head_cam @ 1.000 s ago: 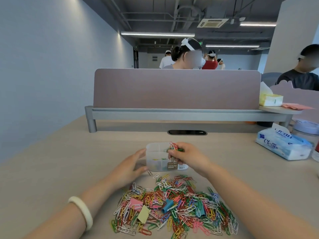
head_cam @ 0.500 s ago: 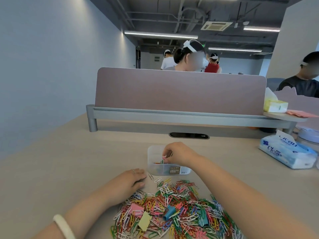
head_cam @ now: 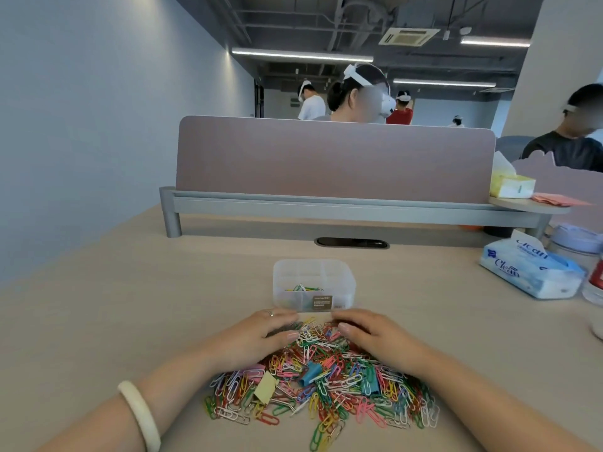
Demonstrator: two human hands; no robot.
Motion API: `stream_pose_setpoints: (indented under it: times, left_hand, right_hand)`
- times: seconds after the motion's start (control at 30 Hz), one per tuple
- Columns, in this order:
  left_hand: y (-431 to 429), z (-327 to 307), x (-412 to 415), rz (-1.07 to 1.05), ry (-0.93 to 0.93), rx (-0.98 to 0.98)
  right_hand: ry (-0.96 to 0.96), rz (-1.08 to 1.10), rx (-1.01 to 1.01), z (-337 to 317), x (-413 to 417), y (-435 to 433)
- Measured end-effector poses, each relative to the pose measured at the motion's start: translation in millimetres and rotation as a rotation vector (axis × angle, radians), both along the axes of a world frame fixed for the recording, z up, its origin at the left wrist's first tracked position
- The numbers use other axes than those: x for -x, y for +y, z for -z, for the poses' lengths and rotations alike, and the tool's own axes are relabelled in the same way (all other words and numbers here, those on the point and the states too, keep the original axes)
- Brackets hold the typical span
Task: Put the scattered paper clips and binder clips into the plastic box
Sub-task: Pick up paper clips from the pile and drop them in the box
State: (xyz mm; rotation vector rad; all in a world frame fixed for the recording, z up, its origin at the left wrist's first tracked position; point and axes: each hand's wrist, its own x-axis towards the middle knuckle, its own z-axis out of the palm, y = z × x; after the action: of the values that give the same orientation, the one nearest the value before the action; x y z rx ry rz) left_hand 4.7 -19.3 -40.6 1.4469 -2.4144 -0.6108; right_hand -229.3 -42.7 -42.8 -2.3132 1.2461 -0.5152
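Head view puts the plastic box [head_cam: 283,298] straight ahead of you on the desk [head_cam: 130,321], its near wall just beyond your fingertips and centred between your two hands. Your left hand [head_cam: 257,337] and right hand [head_cam: 375,337] lie palm down on the far edge of the paper clips [head_cam: 329,396], fingers bent over the heap and tips turned toward each other. Whether either hand already has clips pinched underneath, you cannot tell from here.

The heap spreads wider from side to side than it does front to back, and most of it lies behind your hands, between your forearms. Several binder clips sit in it: a blue binder clip [head_cam: 311,373] near the middle, a yellow binder clip [head_cam: 266,386] on the left, and a teal binder clip [head_cam: 370,383] on the right.

Only a few clips in the box [head_cam: 301,288] show so far, toward its near side, so most of the job is probably left. Neither hand is clearly closer to the box. Any load you lift needs only a short carry forward and over the near wall. A loose handful will likely shed clips on the way.
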Motion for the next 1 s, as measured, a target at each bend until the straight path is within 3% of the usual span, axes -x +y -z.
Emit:
stream_pose_setpoints:
  times: [0.23, 0.47, 0.83, 1.0]
  left_hand:
    - [15.1, -0.3, -3.4, 0.064, 0.044, -0.061]
    - [16.8, -6.3, -8.6, 0.072, -0.066, -0.026]
    - [14.5, -0.8, 1.3, 0.011, 0.039, 0.066]
    - [12.4, 2.3, -1.1, -0.071, 0.131, 0.075]
  right_hand:
    - [0.016, -0.126, -0.236, -11.0, 4.0, 13.4]
    - [0.240, -0.179, -0.104, -25.2, 10.6, 17.1]
    - [0.099, -0.103, 0.010, -10.6, -7.1, 20.1]
    - [-0.087, -0.023, -0.111, -4.4, -5.1, 11.7]
